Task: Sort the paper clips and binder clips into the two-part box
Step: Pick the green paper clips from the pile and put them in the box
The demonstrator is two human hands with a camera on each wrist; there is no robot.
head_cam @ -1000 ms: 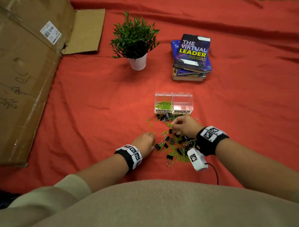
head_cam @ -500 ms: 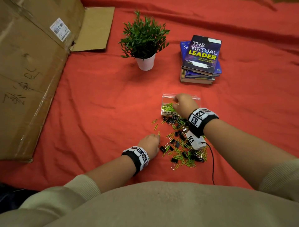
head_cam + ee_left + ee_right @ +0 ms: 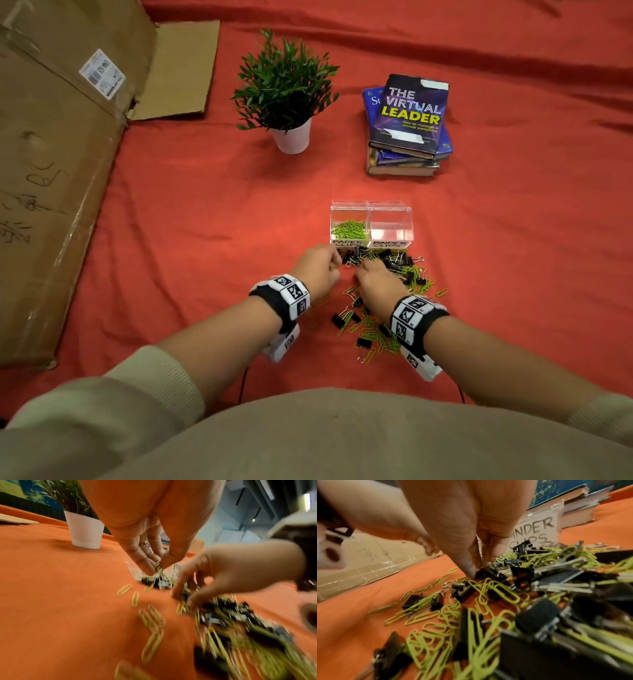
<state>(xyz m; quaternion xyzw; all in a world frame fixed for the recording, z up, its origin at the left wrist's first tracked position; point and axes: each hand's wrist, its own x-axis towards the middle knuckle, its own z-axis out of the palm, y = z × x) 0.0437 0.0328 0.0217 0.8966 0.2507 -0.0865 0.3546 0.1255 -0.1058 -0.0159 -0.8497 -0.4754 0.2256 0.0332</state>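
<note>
Pinching a few green paper clips between thumb and fingertips, my left hand hangs at the pile's 11 o'clock edge, just short of the box. My right hand sits on the pile, fingers curled down; thumb and forefinger close on a black binder clip lying on the cloth.

Box state: clear, two compartments, at 12 o'clock from the pile, touching its far edge. The compartment labelled PAPER CLIPS, on the 9 o'clock side, holds a layer of green clips. In the compartment labelled BINDER CLIPS, on the 3 o'clock side, I see only bare floor.

Pile state: green paper clips and black binder clips mixed, with loose paper clips scattered at its 9 o'clock side.

Other items: plant at 11 o'clock from the box, books at 1 o'clock, cardboard along 9 o'clock.
</note>
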